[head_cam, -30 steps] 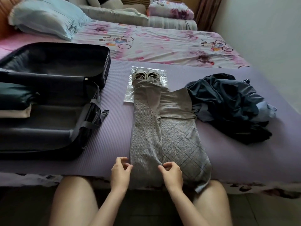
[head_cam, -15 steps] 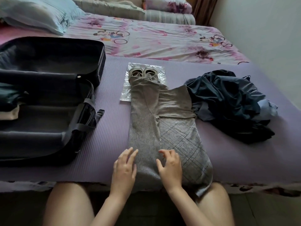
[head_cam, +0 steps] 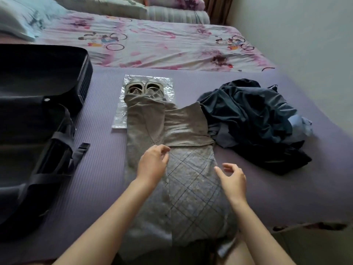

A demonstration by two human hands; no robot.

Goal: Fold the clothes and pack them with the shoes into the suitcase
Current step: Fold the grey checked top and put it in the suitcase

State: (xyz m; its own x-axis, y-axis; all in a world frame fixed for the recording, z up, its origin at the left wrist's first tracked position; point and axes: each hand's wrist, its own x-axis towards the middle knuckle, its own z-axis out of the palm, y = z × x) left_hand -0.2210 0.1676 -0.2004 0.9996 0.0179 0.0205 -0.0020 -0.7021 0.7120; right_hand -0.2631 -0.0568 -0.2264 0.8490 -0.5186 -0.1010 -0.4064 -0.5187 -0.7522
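Observation:
A grey garment [head_cam: 191, 180] with a checked panel lies folded lengthwise on the purple mat [head_cam: 103, 169], its near end hanging over the bed edge. My left hand [head_cam: 152, 165] lies on its middle, fingers loose near the fold line. My right hand [head_cam: 233, 178] hovers over its right edge, fingers spread and slightly curled, holding nothing. The garment's far end covers part of a pair of pale shoes [head_cam: 143, 87] on a shiny plastic bag [head_cam: 120, 119]. The open black suitcase [head_cam: 38, 115] lies at the left.
A heap of dark blue clothes [head_cam: 252, 119] sits at the right on the mat. Beyond it lie a flowered sheet [head_cam: 162, 46], a pillow [head_cam: 21, 18] and rolled bedding. A wall bounds the right side. My bare knees show at the bottom.
Both hands have moved from the garment's near end up toward its middle. The right hand has lifted off the cloth. The view has come closer to the bed.

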